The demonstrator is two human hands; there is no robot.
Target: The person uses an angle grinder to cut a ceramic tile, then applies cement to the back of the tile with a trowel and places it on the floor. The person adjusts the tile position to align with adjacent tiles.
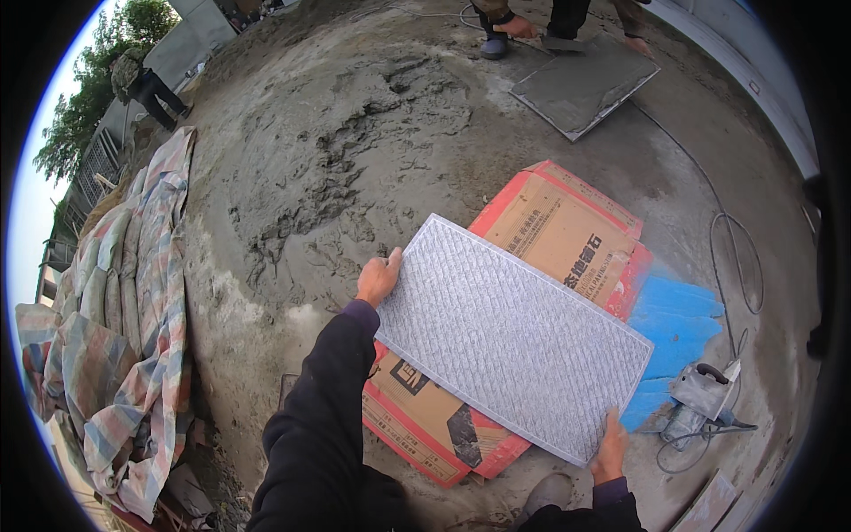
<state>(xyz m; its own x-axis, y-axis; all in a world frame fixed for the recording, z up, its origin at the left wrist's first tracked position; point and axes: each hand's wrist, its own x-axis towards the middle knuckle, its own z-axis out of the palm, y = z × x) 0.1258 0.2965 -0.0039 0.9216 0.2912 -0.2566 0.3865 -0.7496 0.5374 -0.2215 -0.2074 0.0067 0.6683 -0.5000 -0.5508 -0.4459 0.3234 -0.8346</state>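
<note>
A large grey rectangular tile [514,332] with a ridged, patterned face is held between my two hands. My left hand [379,277] grips its upper left edge, and my right hand [610,450] grips the edge near its lower right corner. Beneath the tile lies a flattened cardboard box [554,226] in brown and red, with parts showing at the far and near sides. Whether the tile rests on the cardboard or is lifted off it, I cannot tell. The undersides of the tile and some fingertips are hidden.
Wet mortar [328,168] spreads ahead. At the far right a co-worker's hand [519,28] holds a trowel [563,44] over a mortar-covered tile [589,84]. A corded power tool [705,390] stands right, by blue sheeting [674,328]. Striped tarpaulin [146,328] covers sacks at left; another person [146,84] stands beyond.
</note>
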